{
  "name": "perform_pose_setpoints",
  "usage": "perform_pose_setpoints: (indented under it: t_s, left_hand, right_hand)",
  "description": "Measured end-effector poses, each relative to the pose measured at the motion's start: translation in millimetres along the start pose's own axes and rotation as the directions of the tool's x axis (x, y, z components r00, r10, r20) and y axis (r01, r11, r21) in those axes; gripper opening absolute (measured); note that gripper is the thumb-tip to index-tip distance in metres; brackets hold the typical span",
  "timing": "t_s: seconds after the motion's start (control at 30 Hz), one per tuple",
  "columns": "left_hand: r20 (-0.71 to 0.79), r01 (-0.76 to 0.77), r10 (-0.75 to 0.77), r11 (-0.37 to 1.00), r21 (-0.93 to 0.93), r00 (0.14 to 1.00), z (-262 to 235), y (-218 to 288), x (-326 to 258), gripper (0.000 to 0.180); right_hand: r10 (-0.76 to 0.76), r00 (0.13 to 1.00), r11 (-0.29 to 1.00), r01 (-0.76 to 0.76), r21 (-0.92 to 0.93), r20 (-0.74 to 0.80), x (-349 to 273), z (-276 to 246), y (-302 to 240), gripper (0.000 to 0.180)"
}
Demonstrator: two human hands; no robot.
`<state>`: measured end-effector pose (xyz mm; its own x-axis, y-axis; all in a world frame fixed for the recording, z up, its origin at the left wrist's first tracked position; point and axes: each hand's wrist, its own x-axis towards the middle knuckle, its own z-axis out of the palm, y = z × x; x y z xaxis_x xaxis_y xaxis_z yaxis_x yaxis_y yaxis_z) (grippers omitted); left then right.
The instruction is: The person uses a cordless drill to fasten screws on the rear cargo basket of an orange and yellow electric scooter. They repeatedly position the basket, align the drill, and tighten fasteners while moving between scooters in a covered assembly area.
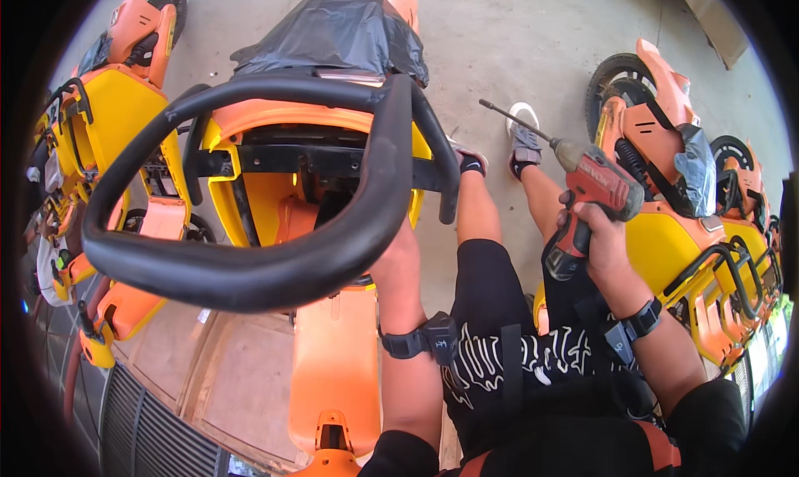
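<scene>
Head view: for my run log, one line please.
left hand: partly hidden by bar | right hand: holding drill | black plastic: beyond bar

One cordless impact driver (603,181), one long bit (514,120). Two bare hands: right hand (598,231), left hand (401,256). Two black wrist straps (404,345), one per arm. Two shoes (525,144). One padded black loop handlebar (233,279). One orange-and-yellow centre vehicle (300,111); at least two side vehicles (662,248) at right, more at left, overlapping, exact total unclear. At least three wheels (612,77). At least three dark plastic bags (329,32).
</scene>
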<state>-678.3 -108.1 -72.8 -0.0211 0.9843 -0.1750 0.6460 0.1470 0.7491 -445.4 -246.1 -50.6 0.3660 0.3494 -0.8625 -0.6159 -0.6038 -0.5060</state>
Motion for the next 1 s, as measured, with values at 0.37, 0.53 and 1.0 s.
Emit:
perform_pose_setpoints:
  t_s: [0.37,0.53,1.0]
  left_hand:
    - [0.195,0.497,-0.459,0.763,-0.413,0.867,-3.2,45.5,10.2,0.051]
    - [0.210,0.474,-0.425,0.780,-0.409,0.880,-14.0,48.4,8.3,0.053]
    - [0.212,0.458,-0.407,0.795,-0.397,0.889,-13.7,27.8,11.9,0.047]
  right_hand:
    - [0.031,0.999,0.999,-0.031,-0.008,-0.018,29.5,-18.1,47.5,0.044]
    - [-0.001,0.998,0.999,0.003,0.036,-0.058,31.8,-9.2,46.7,0.039]
    - [0.025,0.999,0.998,-0.022,-0.063,0.048,38.8,-4.0,40.9,0.037]
